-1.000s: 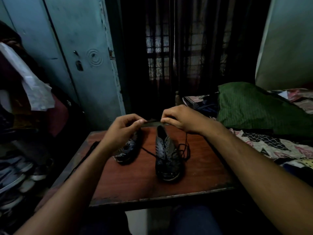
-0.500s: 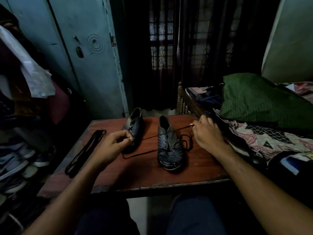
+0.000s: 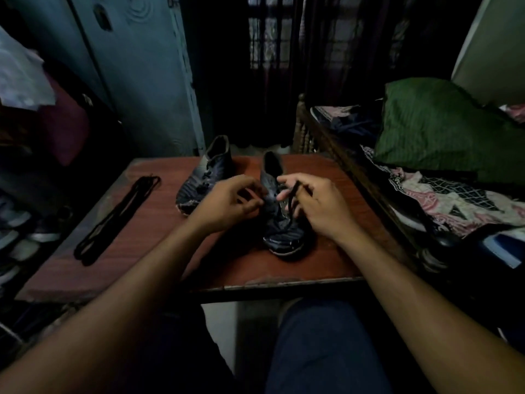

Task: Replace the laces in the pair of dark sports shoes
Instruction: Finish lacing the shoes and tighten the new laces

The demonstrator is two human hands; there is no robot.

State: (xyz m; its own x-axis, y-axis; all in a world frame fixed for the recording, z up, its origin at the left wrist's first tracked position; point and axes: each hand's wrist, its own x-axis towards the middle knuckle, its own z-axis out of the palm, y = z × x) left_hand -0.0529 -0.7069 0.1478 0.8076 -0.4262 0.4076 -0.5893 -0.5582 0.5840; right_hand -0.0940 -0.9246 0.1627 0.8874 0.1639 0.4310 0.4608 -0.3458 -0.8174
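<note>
Both hands [image 3: 230, 204] [image 3: 321, 207] have closed in over the right shoe [image 3: 279, 223].

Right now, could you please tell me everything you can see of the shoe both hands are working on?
The right-hand shoe is dark, with a faint striped pattern and a pale worn sole edge at the toe. It stands upright on the reddish wooden table, toe toward the person. The right hand pinches a black lace rising from its eyelets; the left hand works at its left side, its grip unclear.
</note>
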